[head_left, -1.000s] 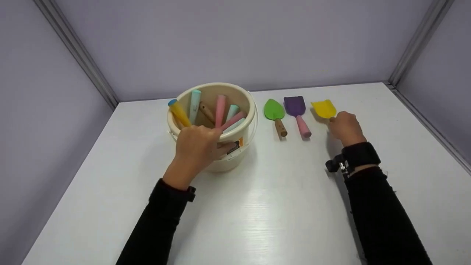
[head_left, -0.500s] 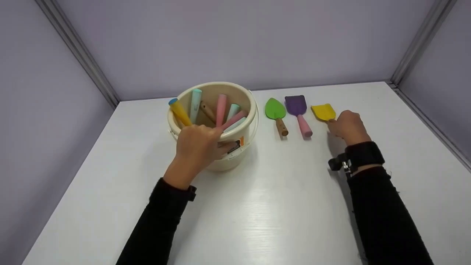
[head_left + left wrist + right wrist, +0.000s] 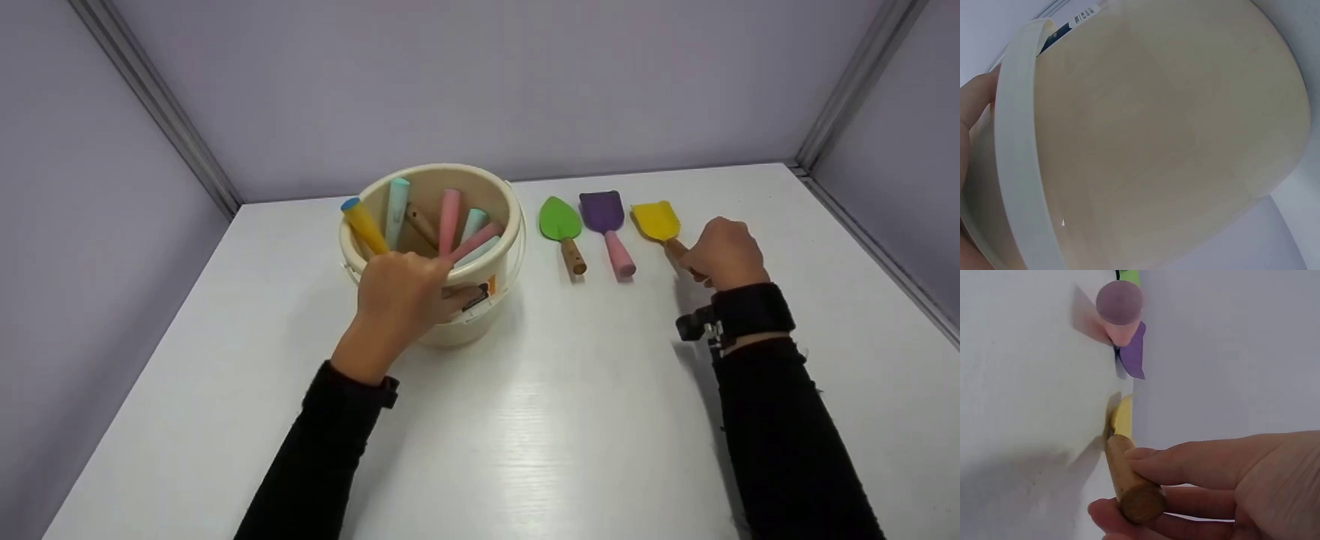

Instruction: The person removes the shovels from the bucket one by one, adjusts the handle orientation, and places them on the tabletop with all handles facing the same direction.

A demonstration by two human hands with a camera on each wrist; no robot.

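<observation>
White table in a lilac-walled booth. At far right, the right hand pinches the yellow scoop's wooden handle, beside purple and green trowels. The left hand grips the cream plastic bucket's rim.

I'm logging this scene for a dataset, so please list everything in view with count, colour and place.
bucket: 1, cream, left-centre of the table.
handles in bucket: about 7; yellow, teal, pink, wooden; standing inside.
green trowel: 1, wooden handle, right of the bucket.
purple shovel: 1, pink handle, beside the green one.
yellow shovel: 1, wooden handle, rightmost.
table: 1, white.
left hand: grips the bucket's rim.
right hand: pinches the yellow shovel's handle.
</observation>
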